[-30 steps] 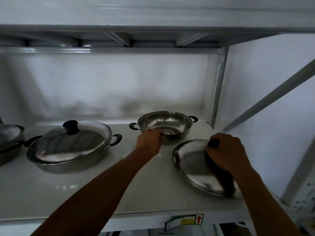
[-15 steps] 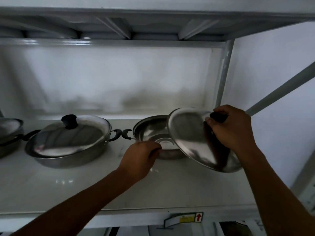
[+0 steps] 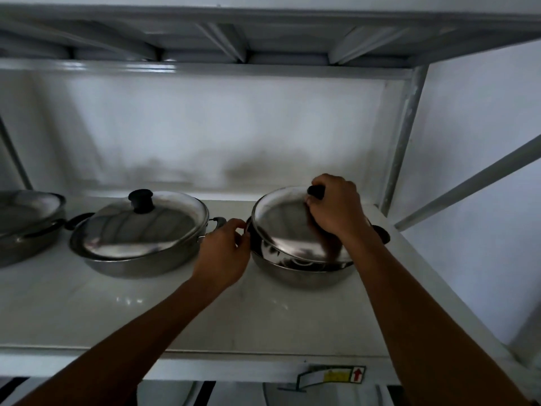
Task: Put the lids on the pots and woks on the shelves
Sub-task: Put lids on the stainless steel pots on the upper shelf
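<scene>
A steel pot with black side handles stands on the white shelf at the right. Over it sits a steel lid, tilted, its near edge down inside the pot's rim. My right hand is closed on the lid's black knob. My left hand grips the pot's left handle, which it hides. To the left stands a wider steel wok covered by its lid with a black knob.
Another lidded pot is cut off by the left edge. A shelf upright and a slanted brace rise at the right. The upper shelf's underside hangs close overhead. A label marks the front lip.
My right hand lifted the lid off the shelf and carried it left onto the pot. The pot, held by my left hand, came nearer and now sits next to the wok.
</scene>
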Available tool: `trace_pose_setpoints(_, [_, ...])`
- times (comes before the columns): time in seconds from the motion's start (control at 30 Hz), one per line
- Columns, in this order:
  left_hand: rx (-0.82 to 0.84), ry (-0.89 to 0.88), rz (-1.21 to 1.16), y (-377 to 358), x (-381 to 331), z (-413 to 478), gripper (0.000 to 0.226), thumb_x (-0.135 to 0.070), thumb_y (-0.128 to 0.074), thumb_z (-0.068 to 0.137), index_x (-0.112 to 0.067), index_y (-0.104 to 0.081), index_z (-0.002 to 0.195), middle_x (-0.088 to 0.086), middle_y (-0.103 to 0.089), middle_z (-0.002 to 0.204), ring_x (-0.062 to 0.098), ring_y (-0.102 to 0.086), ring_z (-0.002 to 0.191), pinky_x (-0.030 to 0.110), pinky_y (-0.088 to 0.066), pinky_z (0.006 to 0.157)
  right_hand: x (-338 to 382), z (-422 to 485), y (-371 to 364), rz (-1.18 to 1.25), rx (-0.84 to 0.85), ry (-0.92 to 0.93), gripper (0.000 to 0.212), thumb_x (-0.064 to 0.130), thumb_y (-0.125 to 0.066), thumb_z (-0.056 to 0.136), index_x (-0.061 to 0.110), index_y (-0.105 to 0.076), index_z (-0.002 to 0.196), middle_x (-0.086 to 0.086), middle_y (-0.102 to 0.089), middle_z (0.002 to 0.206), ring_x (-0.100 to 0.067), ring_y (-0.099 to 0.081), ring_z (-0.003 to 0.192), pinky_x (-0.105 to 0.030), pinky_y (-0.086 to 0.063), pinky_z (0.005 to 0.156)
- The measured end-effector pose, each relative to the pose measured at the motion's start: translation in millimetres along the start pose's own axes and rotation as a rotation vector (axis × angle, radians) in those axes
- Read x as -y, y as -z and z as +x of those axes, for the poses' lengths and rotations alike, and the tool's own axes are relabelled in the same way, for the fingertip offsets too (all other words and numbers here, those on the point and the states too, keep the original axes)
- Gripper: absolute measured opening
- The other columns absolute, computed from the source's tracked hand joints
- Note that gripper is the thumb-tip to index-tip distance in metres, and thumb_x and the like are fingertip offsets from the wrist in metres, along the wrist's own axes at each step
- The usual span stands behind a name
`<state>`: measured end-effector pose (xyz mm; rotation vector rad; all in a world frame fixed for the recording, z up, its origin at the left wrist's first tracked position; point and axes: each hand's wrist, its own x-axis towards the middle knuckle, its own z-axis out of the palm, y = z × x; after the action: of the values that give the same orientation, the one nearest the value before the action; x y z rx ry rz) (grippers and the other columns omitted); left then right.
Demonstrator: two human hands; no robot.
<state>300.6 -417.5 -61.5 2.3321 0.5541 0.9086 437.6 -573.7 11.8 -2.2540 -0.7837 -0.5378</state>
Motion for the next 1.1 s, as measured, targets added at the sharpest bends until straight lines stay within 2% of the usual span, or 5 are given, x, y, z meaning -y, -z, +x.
trace_pose_setpoints(0.17, [0.028,0.024,-0.070,-5,-1,-5,0.019,-0.022,-0.045,0.099,-0.019,-0.058,0.112,0.007,-0.072,0.077,0.024,-0.070,0.075,0.044,-0.056,0.075,-1,-1,-8,-0.021,0.033,0.007,0.028,0.022,-0.064,0.085,0.014,-0.065,0.112,-0.006,-0.068,0.111,-0.028,-0.059,0.106,-0.035,-0.045,0.089])
trace_pose_setpoints(0.4, [0.035,0.030,-0.105,-5,-1,-2,0.028,-0.029,-0.036,0.097,-0.019,-0.056,0.114,0.007,-0.074,0.081,0.025,-0.071,0.074,0.047,-0.057,0.076,-5,-4,-12,-0.049,0.043,0.006,0.026,0.025,-0.065,0.086,0.015,-0.067,0.109,-0.005,-0.069,0.109,-0.027,-0.058,0.106,-0.031,-0.042,0.084])
trace_pose_setpoints(0.73, [0.035,0.047,-0.122,-5,4,-4,0.022,-0.039,-0.032,0.088,-0.040,-0.047,0.104,0.001,-0.074,0.091,0.024,-0.072,0.080,0.045,-0.058,0.078,1,-7,-22,-0.042,0.035,0.023,0.026,0.022,-0.063,0.085,0.015,-0.064,0.110,-0.005,-0.068,0.108,-0.026,-0.059,0.104,-0.031,-0.043,0.083])
trace_pose_setpoints(0.93, [0.036,0.014,-0.088,-5,5,-2,0.022,-0.029,-0.044,0.097,-0.026,-0.058,0.114,-0.001,-0.070,0.094,0.023,-0.070,0.081,0.039,-0.057,0.078,3,-6,-20,-0.081,0.056,0.035,0.027,0.023,-0.062,0.087,0.014,-0.062,0.113,-0.006,-0.067,0.113,-0.027,-0.058,0.108,-0.031,-0.041,0.084])
trace_pose_setpoints(1.1, [-0.001,-0.055,0.029,-3,3,2,0.020,-0.032,-0.050,0.097,-0.025,-0.060,0.112,-0.007,-0.063,0.081,0.018,-0.063,0.078,0.032,-0.050,0.071,4,-6,-22,-0.104,0.045,0.025,0.028,0.022,-0.062,0.086,0.013,-0.062,0.112,-0.008,-0.067,0.111,-0.028,-0.057,0.107,-0.033,-0.042,0.085])
